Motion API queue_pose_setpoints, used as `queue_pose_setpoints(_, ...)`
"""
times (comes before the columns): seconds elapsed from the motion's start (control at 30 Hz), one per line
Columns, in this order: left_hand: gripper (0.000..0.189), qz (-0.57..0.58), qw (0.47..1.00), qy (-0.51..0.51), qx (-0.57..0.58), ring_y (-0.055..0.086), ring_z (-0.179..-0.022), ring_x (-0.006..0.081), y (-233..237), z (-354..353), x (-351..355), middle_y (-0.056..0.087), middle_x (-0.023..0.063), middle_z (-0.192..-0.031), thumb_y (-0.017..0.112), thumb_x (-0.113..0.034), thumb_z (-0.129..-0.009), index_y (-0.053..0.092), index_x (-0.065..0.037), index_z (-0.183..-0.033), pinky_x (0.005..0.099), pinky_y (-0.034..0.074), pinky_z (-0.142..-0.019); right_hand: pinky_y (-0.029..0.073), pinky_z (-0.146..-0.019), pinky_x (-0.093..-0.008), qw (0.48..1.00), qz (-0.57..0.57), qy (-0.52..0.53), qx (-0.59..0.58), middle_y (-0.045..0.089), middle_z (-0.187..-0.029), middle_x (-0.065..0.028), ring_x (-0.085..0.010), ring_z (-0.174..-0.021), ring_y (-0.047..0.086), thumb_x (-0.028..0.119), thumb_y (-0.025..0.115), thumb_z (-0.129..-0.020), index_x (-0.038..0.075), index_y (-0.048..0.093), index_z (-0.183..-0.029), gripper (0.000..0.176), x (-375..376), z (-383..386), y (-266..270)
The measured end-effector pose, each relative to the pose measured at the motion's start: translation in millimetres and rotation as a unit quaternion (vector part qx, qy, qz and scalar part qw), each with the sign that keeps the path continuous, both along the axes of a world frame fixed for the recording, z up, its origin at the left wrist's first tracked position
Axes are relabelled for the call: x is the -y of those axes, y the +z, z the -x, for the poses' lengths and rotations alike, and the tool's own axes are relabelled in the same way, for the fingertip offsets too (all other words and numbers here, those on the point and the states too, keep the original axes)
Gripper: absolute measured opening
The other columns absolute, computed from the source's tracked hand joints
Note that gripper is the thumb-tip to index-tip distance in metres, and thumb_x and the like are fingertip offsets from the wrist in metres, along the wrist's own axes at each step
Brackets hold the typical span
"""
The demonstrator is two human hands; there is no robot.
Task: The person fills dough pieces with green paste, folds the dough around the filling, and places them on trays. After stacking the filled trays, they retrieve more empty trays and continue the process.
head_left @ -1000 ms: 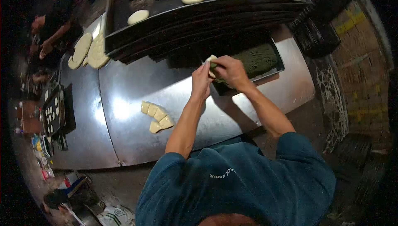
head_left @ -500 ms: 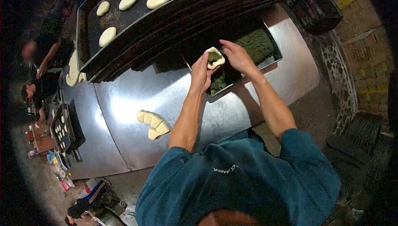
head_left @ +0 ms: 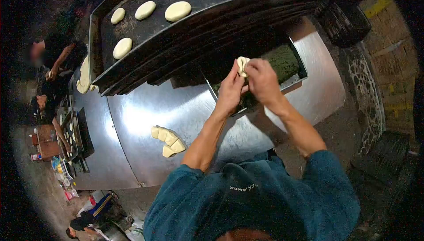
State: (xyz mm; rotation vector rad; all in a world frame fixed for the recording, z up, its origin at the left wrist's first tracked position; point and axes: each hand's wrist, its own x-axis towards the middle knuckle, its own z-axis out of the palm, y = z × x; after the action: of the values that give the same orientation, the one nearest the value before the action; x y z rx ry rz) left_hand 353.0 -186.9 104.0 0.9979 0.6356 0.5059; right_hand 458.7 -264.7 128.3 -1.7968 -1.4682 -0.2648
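Note:
A piece of pale dough (head_left: 242,65) is held upright between my hands, its edges folded together at the top. My left hand (head_left: 231,90) grips it from the left, fingers around its lower side. Against its right edge, the fingers of my right hand (head_left: 262,79) are pinched on the dough. No filling shows in it now. Behind and below my hands lies a metal tray with dark green filling (head_left: 285,60), partly hidden by my hands and in shadow. Several cut dough pieces (head_left: 167,140) sit on the metal table (head_left: 198,104) to the left.
A stack of dark baking trays (head_left: 212,11) with several flat dough rounds (head_left: 177,11) rises at the back. Another tray of rounds (head_left: 70,137) stands far left, near other people (head_left: 62,57). A dark crate (head_left: 349,22) is at the back right.
The dough's open edges have been folded in, covering the green filling. My right hand has moved from beside the dough onto it. The view has shifted slightly.

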Motion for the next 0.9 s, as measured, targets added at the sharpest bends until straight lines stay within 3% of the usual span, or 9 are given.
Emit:
queue_pose_setpoints(0.03, 0.038, 0.000, 1.000, -0.003, -0.004, 0.058, -0.091, 0.0140, 7.9, 5.9, -1.5, 0.059, 0.0065, -0.112, 0.048, -0.003, -0.091, 0.051, -0.003, -0.129, 0.0245, 0.047, -0.081, 0.049, -0.067, -0.0372, 0.999, -0.023, 0.032, -0.019, 0.060, -0.086, -0.0108, -0.0286, -0.076, 0.059, -0.001, 0.063, -0.071, 0.003, 0.059, -0.094, 0.024, -0.3, -6.2, 11.7)
queue_pose_setpoints(0.1, 0.031, -0.505, 0.857, 0.094, -0.053, 0.059, -0.095, 0.0205, 19.6, 22.8, -6.5, 0.058, 0.0101, -0.112, 0.049, -0.007, -0.092, 0.058, -0.004, -0.122, 0.0296, 0.048, -0.083, 0.049, -0.065, -0.0367, 0.993, -0.005, 0.082, -0.083, 0.060, -0.083, -0.0112, -0.0285, -0.072, 0.059, 0.001, 0.064, -0.071, 0.003, 0.058, -0.095, 0.025, -4.5, -6.8, 25.0)
queue_pose_setpoints(0.13, 0.024, -0.593, 0.792, 0.140, -0.037, 0.060, -0.094, 0.0245, 28.7, 22.8, -17.2, 0.059, 0.0136, -0.105, 0.050, -0.010, -0.092, 0.063, -0.001, -0.110, 0.0318, 0.048, -0.084, 0.049, -0.062, -0.0363, 0.981, 0.010, 0.136, -0.136, 0.059, -0.081, -0.0116, -0.0285, -0.068, 0.059, 0.002, 0.065, -0.072, 0.003, 0.056, -0.097, 0.026, -7.5, -5.0, 32.0)
queue_pose_setpoints(0.23, 0.028, -0.332, 0.924, 0.174, 0.072, 0.057, -0.086, 0.0158, 27.8, 15.1, -19.4, 0.061, 0.0083, -0.095, 0.046, -0.021, -0.096, 0.063, 0.002, -0.092, 0.0271, 0.046, -0.075, 0.049, -0.061, -0.0403, 0.960, 0.075, 0.078, -0.260, 0.058, -0.079, -0.0149, -0.0347, -0.069, 0.059, 0.011, 0.066, -0.073, 0.005, 0.057, -0.096, 0.026, -27.7, 16.7, 57.8)
queue_pose_setpoints(0.27, 0.036, -0.244, 0.948, 0.187, 0.081, 0.054, -0.077, 0.0105, 31.0, 14.1, -16.0, 0.061, 0.0051, -0.086, 0.043, -0.027, -0.097, 0.063, 0.001, -0.086, 0.0246, 0.043, -0.067, 0.049, -0.062, -0.0389, 0.982, 0.056, 0.043, -0.176, 0.059, -0.082, -0.0150, -0.0342, -0.073, 0.059, 0.014, 0.068, -0.072, 0.006, 0.057, -0.098, 0.029, -34.9, 16.1, 53.9)
queue_pose_setpoints(0.43, 0.043, -0.168, 0.967, 0.181, 0.055, 0.052, -0.059, 0.0081, 14.7, 36.6, -20.0, 0.060, 0.0025, -0.070, 0.043, -0.038, -0.097, 0.062, -0.002, -0.083, 0.0229, 0.040, -0.052, 0.050, -0.066, -0.0360, 0.971, 0.057, 0.099, -0.211, 0.059, -0.087, -0.0137, -0.0296, -0.080, 0.059, 0.013, 0.068, -0.072, 0.005, 0.060, -0.098, 0.029, -28.9, 42.2, 37.9)
queue_pose_setpoints(0.63, 0.042, -0.046, 0.983, 0.155, 0.088, 0.050, -0.054, 0.0092, 16.7, 68.5, -13.0, 0.056, 0.0014, -0.066, 0.041, -0.037, -0.098, 0.058, -0.005, -0.076, 0.0245, 0.040, -0.049, 0.047, -0.058, -0.0242, 0.938, 0.105, 0.123, -0.305, 0.059, -0.084, -0.0041, -0.0088, -0.077, 0.057, 0.002, 0.067, -0.076, 0.001, 0.062, -0.099, 0.024, -31.2, 64.2, 36.5)
queue_pose_setpoints(0.8, 0.046, -0.088, 0.976, 0.198, 0.030, 0.052, -0.061, 0.0108, 29.1, 100.3, -24.4, 0.054, 0.0032, -0.067, 0.036, -0.041, -0.099, 0.056, -0.003, -0.080, 0.0264, 0.042, -0.053, 0.050, -0.065, -0.0359, 0.982, -0.090, 0.147, -0.076, 0.059, -0.085, -0.0124, -0.0305, -0.076, 0.059, -0.001, 0.064, -0.076, 0.003, 0.061, -0.094, 0.019, -20.9, 131.6, 42.2)
queue_pose_setpoints(0.9, 0.050, -0.017, 0.979, 0.198, 0.053, 0.053, -0.065, 0.0108, 33.5, 120.0, -23.9, 0.055, 0.0033, -0.071, 0.031, -0.046, -0.099, 0.055, -0.004, -0.086, 0.0260, 0.044, -0.054, 0.051, -0.063, -0.0341, 0.988, -0.028, 0.144, -0.044, 0.060, -0.085, -0.0113, -0.0278, -0.072, 0.061, 0.001, 0.065, -0.074, 0.003, 0.060, -0.091, 0.017, -18.3, 140.7, 39.7)
